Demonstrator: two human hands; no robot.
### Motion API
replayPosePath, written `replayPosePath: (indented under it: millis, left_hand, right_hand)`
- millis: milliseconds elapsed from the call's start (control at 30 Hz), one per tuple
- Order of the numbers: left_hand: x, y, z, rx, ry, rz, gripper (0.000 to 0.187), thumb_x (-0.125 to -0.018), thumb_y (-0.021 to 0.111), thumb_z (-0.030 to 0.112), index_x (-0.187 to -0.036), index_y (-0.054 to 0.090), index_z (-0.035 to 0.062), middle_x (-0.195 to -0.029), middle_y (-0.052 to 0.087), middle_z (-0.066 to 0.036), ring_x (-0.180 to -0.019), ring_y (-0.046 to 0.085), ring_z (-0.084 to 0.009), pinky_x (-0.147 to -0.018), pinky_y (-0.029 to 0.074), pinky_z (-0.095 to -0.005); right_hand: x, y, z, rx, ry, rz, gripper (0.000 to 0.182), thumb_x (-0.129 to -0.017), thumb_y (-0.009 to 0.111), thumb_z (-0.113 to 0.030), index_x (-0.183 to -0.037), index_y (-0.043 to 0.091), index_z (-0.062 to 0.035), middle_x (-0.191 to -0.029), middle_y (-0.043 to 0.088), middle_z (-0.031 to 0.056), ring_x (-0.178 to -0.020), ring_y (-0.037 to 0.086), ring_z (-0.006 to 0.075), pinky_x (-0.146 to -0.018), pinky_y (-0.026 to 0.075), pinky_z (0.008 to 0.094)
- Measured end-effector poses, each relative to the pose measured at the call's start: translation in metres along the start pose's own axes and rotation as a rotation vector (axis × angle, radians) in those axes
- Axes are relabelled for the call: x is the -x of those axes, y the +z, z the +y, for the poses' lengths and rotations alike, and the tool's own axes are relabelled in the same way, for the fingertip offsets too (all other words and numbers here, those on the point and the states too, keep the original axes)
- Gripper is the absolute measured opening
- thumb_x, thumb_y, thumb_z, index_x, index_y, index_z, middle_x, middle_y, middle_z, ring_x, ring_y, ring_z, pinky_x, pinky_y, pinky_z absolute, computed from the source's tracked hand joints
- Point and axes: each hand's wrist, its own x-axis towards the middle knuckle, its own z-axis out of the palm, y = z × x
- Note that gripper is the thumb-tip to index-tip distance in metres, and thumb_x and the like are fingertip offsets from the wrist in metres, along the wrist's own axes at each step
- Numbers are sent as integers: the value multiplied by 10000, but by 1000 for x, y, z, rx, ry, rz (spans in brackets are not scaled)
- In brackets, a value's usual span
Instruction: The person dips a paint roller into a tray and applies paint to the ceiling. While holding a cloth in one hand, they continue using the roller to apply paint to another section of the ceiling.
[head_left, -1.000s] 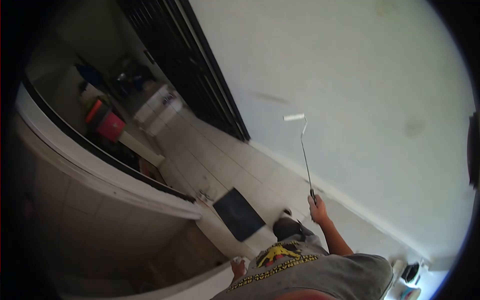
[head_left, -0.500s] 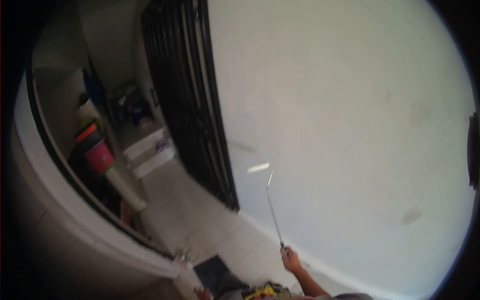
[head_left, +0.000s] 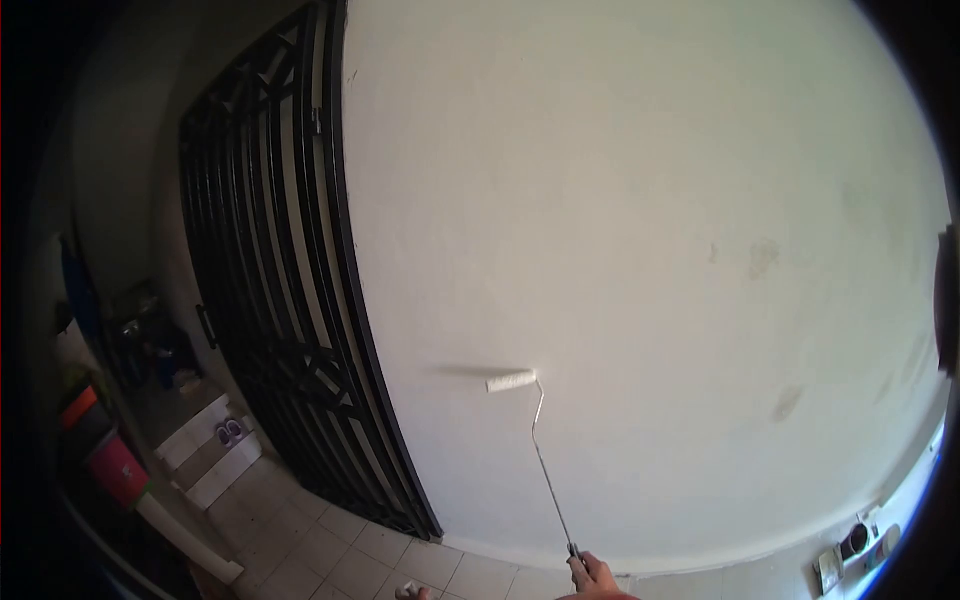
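Observation:
My right hand [head_left: 592, 574] is closed around the handle of a paint roller [head_left: 510, 381], low in the view. The roller's thin metal rod rises from my fist to a white sleeve, which lies close against the pale wall [head_left: 600, 250] and casts a shadow to its left. At the bottom edge only a sliver of my left hand [head_left: 422, 594] shows, its fingers curled by a small whitish thing [head_left: 407, 589] that I cannot make out. Stained grey patches [head_left: 788, 402] mark the wall to the right of the roller.
A black metal gate [head_left: 290, 300] stands left of the wall. Beyond it are steps [head_left: 222, 476] with a pair of purple shoes [head_left: 230, 432] and a pink container [head_left: 118, 468]. Tiled floor [head_left: 340, 545] runs below. Several containers [head_left: 856, 540] sit at the lower right.
My view has swung right and up, bringing more of the gate and wall in. The roller now shows lower in view, its sleeve still near the wall; my right hand keeps its grip.

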Motion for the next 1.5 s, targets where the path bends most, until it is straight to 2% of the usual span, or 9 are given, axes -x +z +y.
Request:
replayPosePath:
  millis: [100, 133, 233, 367, 467, 767, 867, 1133, 1500]
  left_hand:
    - [-50, -2, -34, 18, 36, -112, 606, -860, 590, 156, -1331, 246, 324, -829, 400, -66, -614, 320, -170, -518, 346, -338]
    - [-64, -5, -43, 27, 54, -149, 597, -868, 581, 153, -1326, 244, 335, -804, 396, -59, -588, 309, -162, -499, 339, -333]
    - [-91, -13, -60, 40, 34, -224, 594, -856, 585, 155, -1315, 242, 312, -820, 406, -54, -610, 335, -160, -520, 358, -332]
    - [-47, -18, -4, 105, -146, -256, 693, -750, 664, 187, -1308, 256, 132, -1084, 483, -93, -912, 530, -221, -752, 495, -368]
    - [-49, -19, -2, 65, -153, -173, 864, -771, 657, 236, -1441, 122, 129, -1158, 463, -131, -933, 535, -242, -759, 496, -375]
    - [-100, -16, 33, 118, -76, -113, 902, -735, 677, 150, -1465, 150, 109, -1350, 394, -172, -1147, 496, -289, -927, 453, -403]
    - [-98, -12, 31, 121, -56, -92, 670, -748, 681, 233, -1288, 300, 121, -1163, 483, -91, -988, 527, -212, -838, 463, -367]
    - [-91, -6, 29, -141, -231, -170, 851, -750, 711, 364, -1413, 231, 132, -1316, 450, -133, -1170, 498, -288, -960, 426, -460]
    - [-101, 38, 23, -49, -198, -358, 846, -704, 680, 109, -1382, 176, 144, -1184, 448, -142, -960, 551, -270, -740, 516, -407]
  right_hand:
    - [7, 22, -30, -100, 138, 86, 269, -977, 526, -287, -948, 560, -21, -577, 507, 14, -494, 468, 99, -454, 375, 297]
    - [10, 31, -33, -132, 57, 104, 250, -985, 517, -278, -957, 554, -32, -595, 468, -23, -496, 431, 66, -444, 353, 261]
    - [-2, 39, -60, -23, -78, 144, 303, -975, 518, -298, -915, 553, -3, -564, 530, 103, -536, 542, 195, -514, 425, 358]
    - [-28, 42, -124, 9, -171, 171, 280, -981, 518, -261, -879, 547, -2, -572, 501, 29, -528, 467, 111, -486, 394, 310]
    - [-42, 40, -156, -52, -229, 191, 282, -997, 509, -279, -882, 561, -26, -580, 481, -25, -503, 423, 52, -452, 351, 256]
    - [-75, 24, -205, -78, -458, 337, 275, -1032, 429, -257, -983, 504, 3, -531, 401, -38, -364, 325, 25, -337, 270, 191]
    - [-73, 23, -190, -110, -461, 380, 278, -1032, 428, -256, -982, 502, 7, -536, 394, -36, -363, 320, 29, -334, 272, 193]
    - [-66, 48, -94, -183, -281, 555, 198, -987, 510, -199, -849, 500, -57, -549, 473, -38, -432, 433, 32, -382, 346, 221]
    - [-64, 11, -135, -49, -346, 584, 214, -1002, 493, -218, -885, 477, -40, -539, 435, -24, -367, 384, 48, -338, 329, 223]
